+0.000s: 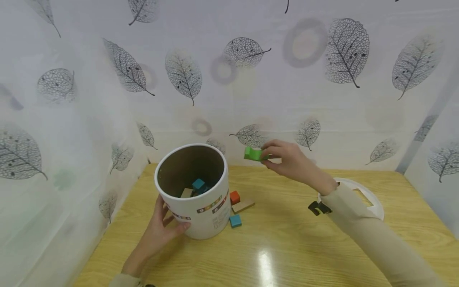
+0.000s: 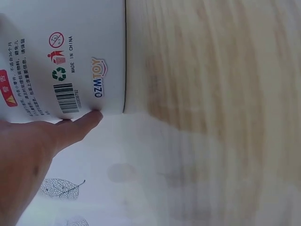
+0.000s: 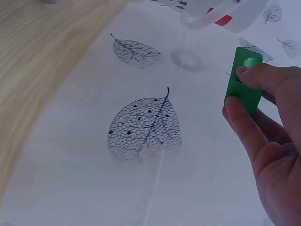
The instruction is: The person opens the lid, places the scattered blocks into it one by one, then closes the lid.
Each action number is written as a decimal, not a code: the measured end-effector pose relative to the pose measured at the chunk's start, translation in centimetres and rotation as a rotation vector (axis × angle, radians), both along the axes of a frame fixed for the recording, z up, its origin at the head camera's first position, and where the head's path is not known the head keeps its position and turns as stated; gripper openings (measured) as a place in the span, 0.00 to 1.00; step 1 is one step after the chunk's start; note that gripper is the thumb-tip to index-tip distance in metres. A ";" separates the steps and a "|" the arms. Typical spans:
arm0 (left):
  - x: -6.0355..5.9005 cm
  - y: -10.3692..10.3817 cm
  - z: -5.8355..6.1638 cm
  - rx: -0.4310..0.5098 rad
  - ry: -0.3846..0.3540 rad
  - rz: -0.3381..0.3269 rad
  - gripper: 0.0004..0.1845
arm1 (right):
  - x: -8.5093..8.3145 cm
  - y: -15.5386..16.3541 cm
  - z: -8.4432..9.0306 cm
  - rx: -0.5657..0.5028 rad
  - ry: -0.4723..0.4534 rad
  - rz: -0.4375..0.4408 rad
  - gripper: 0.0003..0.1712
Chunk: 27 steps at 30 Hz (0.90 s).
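A white cylindrical toy bucket (image 1: 209, 217) stands slightly tilted on the table, its mouth facing up. Inside lie a blue block (image 1: 199, 184) and a pale wooden block (image 1: 187, 193); the rest of the inside is dark. My left hand (image 1: 163, 231) grips the bucket's lower left side, thumb at the front; the left wrist view shows the fingers (image 2: 87, 123) against its printed wall. Up in the air, right of the bucket, my right hand (image 1: 288, 159) pinches a green block (image 1: 252, 154) with a curved notch. The right wrist view shows this green block (image 3: 244, 77) between thumb and fingers.
Beside the bucket's right side lie a red block (image 1: 234, 197), a flat wooden plank (image 1: 244, 206) and a blue block (image 1: 235, 221). A white round lid (image 1: 377, 205) sits under the right forearm. Leaf-printed curtains (image 1: 251, 99) surround the wooden table (image 1: 305, 247).
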State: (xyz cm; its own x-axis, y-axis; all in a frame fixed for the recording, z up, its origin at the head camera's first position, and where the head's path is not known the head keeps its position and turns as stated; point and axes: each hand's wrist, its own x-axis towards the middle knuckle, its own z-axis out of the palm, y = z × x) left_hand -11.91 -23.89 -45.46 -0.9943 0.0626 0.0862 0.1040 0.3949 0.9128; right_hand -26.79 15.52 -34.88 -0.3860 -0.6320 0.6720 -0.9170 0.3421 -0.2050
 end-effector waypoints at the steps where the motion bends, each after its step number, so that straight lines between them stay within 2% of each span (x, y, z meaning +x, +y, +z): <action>1: -0.1 0.0 0.0 -0.005 0.007 0.000 0.64 | 0.1 -0.3 0.5 -0.008 -0.002 0.002 0.10; 5: -0.5 0.2 0.0 -0.012 0.072 -0.012 0.68 | 0.4 -1.6 2.0 -0.038 0.003 0.021 0.11; 8: -0.9 0.2 0.3 0.000 0.148 -0.038 0.72 | 0.5 -2.9 2.9 -0.067 0.010 0.062 0.11; 12: -1.2 0.1 0.9 0.002 0.207 -0.068 0.73 | 0.7 -5.1 3.9 -0.095 0.013 0.131 0.10; 18: -1.5 0.1 1.5 0.000 0.204 -0.056 0.72 | 1.3 -8.5 4.6 -0.066 -0.032 0.215 0.09; 27: -1.7 0.3 1.4 0.017 0.175 -0.068 0.72 | 1.7 -12.1 3.9 -0.001 -0.060 0.252 0.08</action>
State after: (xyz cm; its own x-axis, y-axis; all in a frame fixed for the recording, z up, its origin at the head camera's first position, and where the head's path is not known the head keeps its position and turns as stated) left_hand -13.64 -23.62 -44.06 -0.9575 0.1263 0.2594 0.2880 0.3657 0.8850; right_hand -25.11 3.39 -31.00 -0.2553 -0.7128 0.6532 -0.9596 0.1039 -0.2617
